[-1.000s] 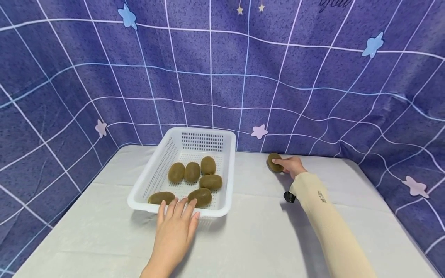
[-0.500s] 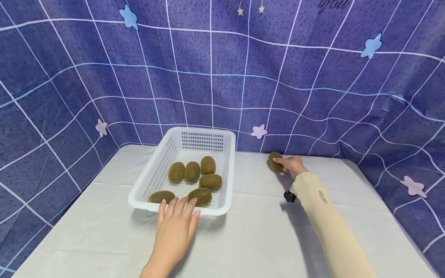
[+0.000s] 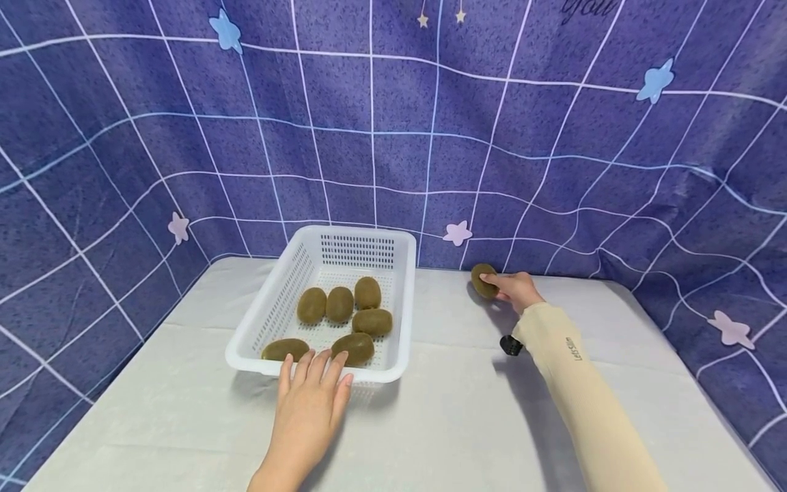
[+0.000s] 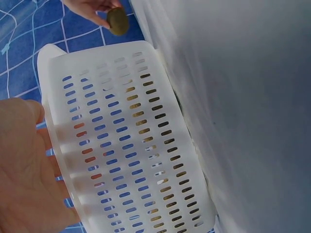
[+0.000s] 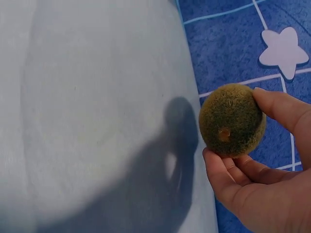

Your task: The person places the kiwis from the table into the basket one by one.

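In the head view, my right hand pinches a brown fuzzy kiwi at the back of the table. Thumb on one side and fingers on the other hold this kiwi in the right wrist view, slightly above the cloth. My left hand rests on the near rim of a white plastic basket, its fingers laid over the edge. Through the slots of the basket wall, bits of those fingers show in the left wrist view. Several kiwis lie on the basket floor.
A pale cloth covers the table. Behind and beside it hangs a blue curtain with grid lines and stars, close to the basket's back and the held kiwi. A black object sits under the right wrist.
My right hand and its kiwi have shifted slightly up and toward the back in the head view. The left hand and the basket have stayed in place.
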{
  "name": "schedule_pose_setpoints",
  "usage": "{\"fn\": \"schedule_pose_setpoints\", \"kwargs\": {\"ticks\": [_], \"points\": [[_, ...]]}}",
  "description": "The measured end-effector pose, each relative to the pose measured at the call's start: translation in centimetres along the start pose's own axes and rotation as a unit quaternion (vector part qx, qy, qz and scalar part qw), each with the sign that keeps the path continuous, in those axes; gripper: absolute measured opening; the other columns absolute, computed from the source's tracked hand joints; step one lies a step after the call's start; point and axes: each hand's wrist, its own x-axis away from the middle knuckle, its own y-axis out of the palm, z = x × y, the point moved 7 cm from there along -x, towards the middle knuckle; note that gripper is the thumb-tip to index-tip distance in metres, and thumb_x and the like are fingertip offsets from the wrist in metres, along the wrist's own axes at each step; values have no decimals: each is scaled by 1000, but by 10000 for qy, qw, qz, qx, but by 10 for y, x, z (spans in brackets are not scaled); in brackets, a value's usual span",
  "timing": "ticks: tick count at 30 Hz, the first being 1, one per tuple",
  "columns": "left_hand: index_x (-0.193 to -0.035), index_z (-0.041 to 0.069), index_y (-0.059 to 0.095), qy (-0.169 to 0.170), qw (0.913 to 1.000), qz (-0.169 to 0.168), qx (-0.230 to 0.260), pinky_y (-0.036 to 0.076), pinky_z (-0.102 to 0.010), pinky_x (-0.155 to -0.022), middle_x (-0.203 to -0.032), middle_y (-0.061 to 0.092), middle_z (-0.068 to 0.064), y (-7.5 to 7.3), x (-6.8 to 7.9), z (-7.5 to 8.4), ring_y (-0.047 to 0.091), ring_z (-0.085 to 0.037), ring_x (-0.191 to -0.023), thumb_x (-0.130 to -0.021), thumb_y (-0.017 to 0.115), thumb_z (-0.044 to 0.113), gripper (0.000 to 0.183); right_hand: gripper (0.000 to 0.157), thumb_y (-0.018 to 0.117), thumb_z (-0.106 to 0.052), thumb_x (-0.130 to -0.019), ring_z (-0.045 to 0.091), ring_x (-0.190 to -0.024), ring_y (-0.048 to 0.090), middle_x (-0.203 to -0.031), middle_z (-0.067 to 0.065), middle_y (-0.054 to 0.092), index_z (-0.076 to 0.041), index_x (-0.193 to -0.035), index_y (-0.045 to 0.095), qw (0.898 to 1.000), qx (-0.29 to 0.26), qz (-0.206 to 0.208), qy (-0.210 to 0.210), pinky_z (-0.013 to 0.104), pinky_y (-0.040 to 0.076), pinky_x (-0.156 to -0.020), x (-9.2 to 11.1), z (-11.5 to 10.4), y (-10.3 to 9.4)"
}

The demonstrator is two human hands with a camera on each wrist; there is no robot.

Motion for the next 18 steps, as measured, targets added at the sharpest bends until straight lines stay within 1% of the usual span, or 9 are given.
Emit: {"fn": "schedule_pose_setpoints", "kwargs": {"ticks": [4,6,9,12,14,18], "points": [[-125,8,60,12,10000,7,12,19,-62,-107,-124,59,-17,-1,-1,1,47,-41,-122,-99,50,33,38,53,74,-25,-85,4,-65,57,-80,-5,58,8,-121,53,9999,-47,-112,-22,26,53,-78,3,-6,5],[-125,7,60,13,10000,7,14,19,-62,-107,-123,59,-17,-2,0,1,47,-41,-122,-98,50,33,38,54,73,-25,-86,3,-67,59,-80,-5,58,9,-122,52,9996,-139,-255,-53,27,53,-82,5,-10,9],[-125,7,60,17,10000,4,3,19,-62,-107,-123,59,-17,-2,-1,2,47,-41,-122,-98,50,32,38,49,71,-20,-88,4,-70,63,-79,-4,62,12,-120,53,9973,-486,-528,-144,27,52,-87,8,-18,16],[-125,8,60,16,10000,-8,-12,18,-62,-108,-124,59,-16,-2,-1,2,47,-41,-122,-98,50,33,38,39,70,-15,-88,7,-72,66,-78,-1,65,11,-114,56,9942,-765,-731,-208,29,51,-91,11,-26,23],[-126,8,60,10,10000,-20,-16,18,-62,-108,-124,59,-16,-2,-1,2,47,-41,-122,-99,50,33,39,36,70,-16,-88,7,-73,66,-78,-1,65,10,-110,57,9934,-785,-805,-223,31,50,-93,14,-30,27],[-126,8,60,-16,10000,-69,-20,18,-61,-108,-124,59,-16,-1,-1,1,46,-41,-122,-99,49,33,39,35,71,-19,-88,8,-73,66,-78,-2,65,8,-108,59,9935,-723,-840,-247,31,50,-93,18,-38,33]]}}
